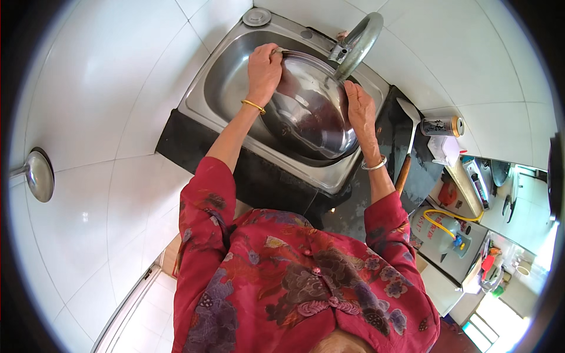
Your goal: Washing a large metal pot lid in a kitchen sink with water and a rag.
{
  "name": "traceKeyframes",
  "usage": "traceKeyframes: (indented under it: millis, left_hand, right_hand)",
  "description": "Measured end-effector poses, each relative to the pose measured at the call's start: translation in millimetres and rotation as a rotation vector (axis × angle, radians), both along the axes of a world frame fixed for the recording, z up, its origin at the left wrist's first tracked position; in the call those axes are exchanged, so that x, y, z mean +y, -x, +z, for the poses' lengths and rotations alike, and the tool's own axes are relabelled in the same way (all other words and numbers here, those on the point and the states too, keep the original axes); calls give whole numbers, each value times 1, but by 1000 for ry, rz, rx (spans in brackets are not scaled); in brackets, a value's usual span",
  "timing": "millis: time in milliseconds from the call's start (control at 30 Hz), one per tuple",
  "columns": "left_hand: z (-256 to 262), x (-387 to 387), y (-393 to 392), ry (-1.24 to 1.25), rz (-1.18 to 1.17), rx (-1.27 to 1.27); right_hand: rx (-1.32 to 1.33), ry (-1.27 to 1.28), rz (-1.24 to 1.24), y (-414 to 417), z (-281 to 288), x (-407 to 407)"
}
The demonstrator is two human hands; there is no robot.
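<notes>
A large, shiny metal wok or basin [311, 106] is tilted in the stainless steel sink [220, 103], beneath the curved metal faucet [364, 42]. My left hand [265, 70] grips its upper left rim, with a bit of pale material showing at the fingertips. At the right edge, my right hand [360, 108] holds the rim near the faucet's base. The undersides of both grips are hidden. Whether water is running cannot be told.
On the dark counter to the right lie a wooden-handled spatula [410, 145], a drink can [441, 126] and a white plastic container [443, 149]. A round metal drain cover [257, 17] rests on the sink's back corner. A gas cylinder [441, 229] stands farther right. White tiled walls enclose the sink.
</notes>
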State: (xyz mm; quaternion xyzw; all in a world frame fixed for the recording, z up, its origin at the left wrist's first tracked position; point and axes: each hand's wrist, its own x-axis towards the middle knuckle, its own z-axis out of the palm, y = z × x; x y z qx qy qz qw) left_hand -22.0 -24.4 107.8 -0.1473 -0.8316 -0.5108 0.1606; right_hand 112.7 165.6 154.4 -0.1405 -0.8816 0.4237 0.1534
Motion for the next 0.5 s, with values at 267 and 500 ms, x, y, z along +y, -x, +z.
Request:
traceKeyframes:
  millis: [267,500]
  left_hand:
    - [47,43,-82,-189,-244,183]
    - [51,47,-100,33,-323,390]
  right_hand:
    - [-7,-75,-15,5,-8,-8]
    - [44,84,-87,1,-8,-11]
